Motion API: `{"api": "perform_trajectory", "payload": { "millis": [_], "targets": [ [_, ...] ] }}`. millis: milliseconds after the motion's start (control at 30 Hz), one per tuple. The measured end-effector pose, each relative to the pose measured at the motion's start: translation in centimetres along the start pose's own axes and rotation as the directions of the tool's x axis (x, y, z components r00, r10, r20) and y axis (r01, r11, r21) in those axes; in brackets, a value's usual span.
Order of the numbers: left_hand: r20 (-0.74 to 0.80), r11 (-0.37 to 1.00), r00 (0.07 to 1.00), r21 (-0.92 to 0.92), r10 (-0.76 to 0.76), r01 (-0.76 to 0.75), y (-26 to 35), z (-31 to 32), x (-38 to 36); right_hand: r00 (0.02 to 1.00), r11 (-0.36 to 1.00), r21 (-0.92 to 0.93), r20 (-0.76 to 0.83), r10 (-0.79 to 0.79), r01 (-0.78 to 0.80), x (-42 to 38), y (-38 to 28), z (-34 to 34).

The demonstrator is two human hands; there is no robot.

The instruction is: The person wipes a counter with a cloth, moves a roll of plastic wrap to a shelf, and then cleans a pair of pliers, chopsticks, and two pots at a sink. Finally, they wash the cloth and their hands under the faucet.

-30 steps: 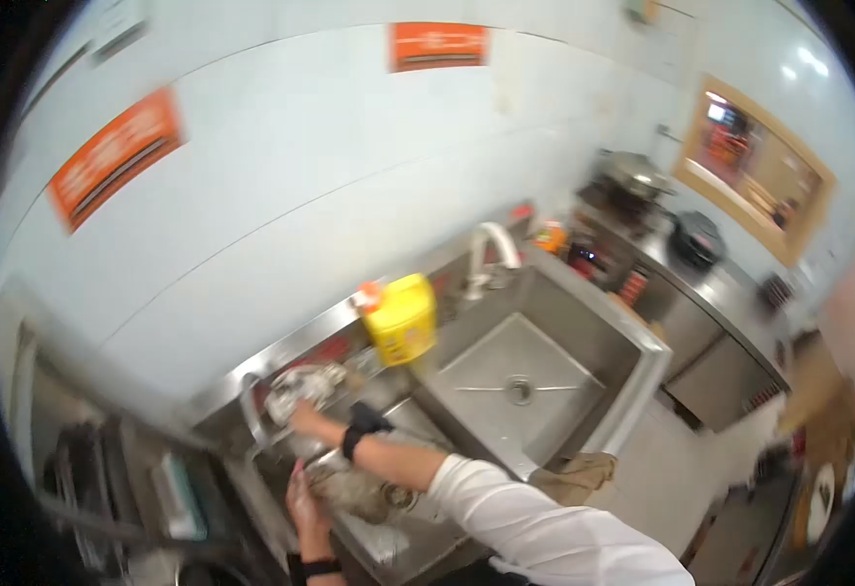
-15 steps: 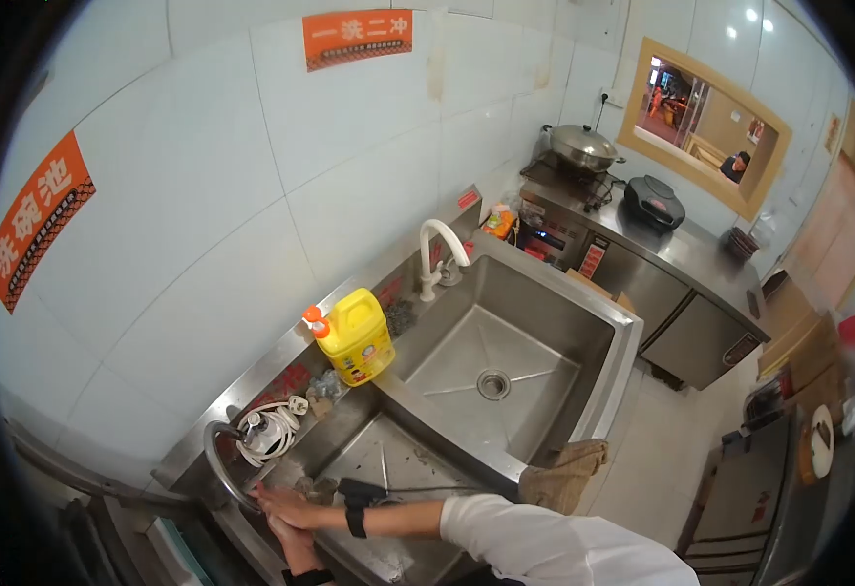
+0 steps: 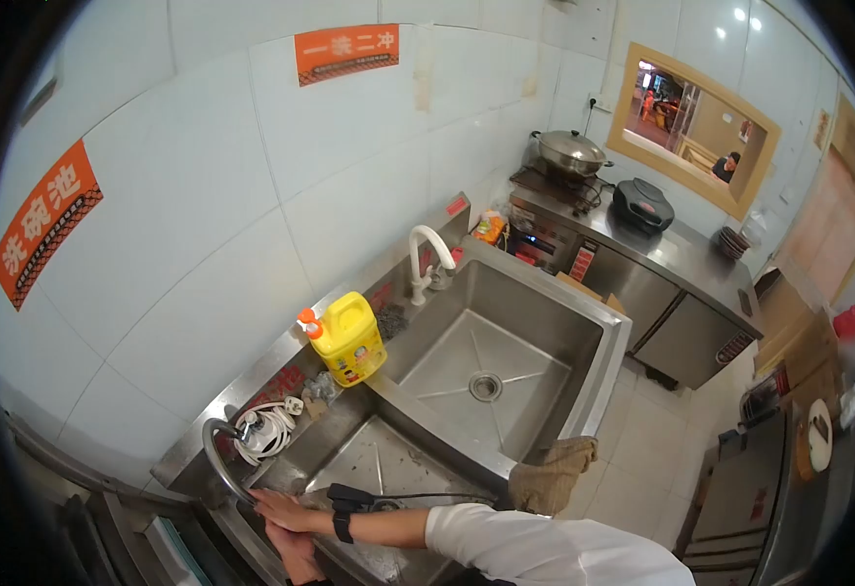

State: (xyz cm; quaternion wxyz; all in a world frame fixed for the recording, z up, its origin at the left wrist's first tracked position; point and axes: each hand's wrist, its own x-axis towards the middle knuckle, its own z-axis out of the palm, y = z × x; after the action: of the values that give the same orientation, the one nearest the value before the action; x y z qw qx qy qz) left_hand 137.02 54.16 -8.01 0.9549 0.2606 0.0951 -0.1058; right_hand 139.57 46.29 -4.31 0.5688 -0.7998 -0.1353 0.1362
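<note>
Both hands are together under the curved metal faucet [image 3: 220, 459] at the left end of the near sink [image 3: 374, 444]. My right hand [image 3: 286, 511] lies across the top of the other, its fingers stretched toward the spout. Beneath it is my left hand [image 3: 293, 549], palm side against the right, with its fingers mostly hidden. No object shows between the two hands. A black device on a wrist strap [image 3: 346, 503] sits on my right wrist, and a dark cable runs from it over the sink.
A yellow detergent jug [image 3: 351, 342] with an orange pump stands on the ledge between the basins. Coiled white cable [image 3: 269, 430] lies behind the faucet. Beyond are the larger sink [image 3: 545, 361], its white faucet [image 3: 426, 256], a brown cloth [image 3: 553, 474] over the edge, and a pot [image 3: 571, 154].
The view has shifted slightly, so the sinks and counter sit a little further left. My hands stay pressed together under the faucet, with the right forearm slightly further left in view.
</note>
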Motion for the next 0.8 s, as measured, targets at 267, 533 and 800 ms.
{"api": "perform_trajectory", "payload": {
  "millis": [267,533,800],
  "targets": [
    [-0.151,0.872,0.941,0.441,0.303,-0.210,1.9,5.8,-4.3,0.930,0.869,0.344,-0.226,-0.291,0.356,-3.2,-1.8,0.2],
    [-0.125,0.779,0.956,0.612,0.266,-0.137,3.0,3.0,-5.6,0.926,0.926,0.082,-0.108,-0.361,0.370,-1.4,-0.4,-1.7],
    [0.109,0.371,0.841,0.862,0.530,-0.345,2.4,-7.7,-1.1,0.947,0.947,0.082,0.057,-0.316,0.311,-1.8,-1.5,-1.5]
  ]
}}
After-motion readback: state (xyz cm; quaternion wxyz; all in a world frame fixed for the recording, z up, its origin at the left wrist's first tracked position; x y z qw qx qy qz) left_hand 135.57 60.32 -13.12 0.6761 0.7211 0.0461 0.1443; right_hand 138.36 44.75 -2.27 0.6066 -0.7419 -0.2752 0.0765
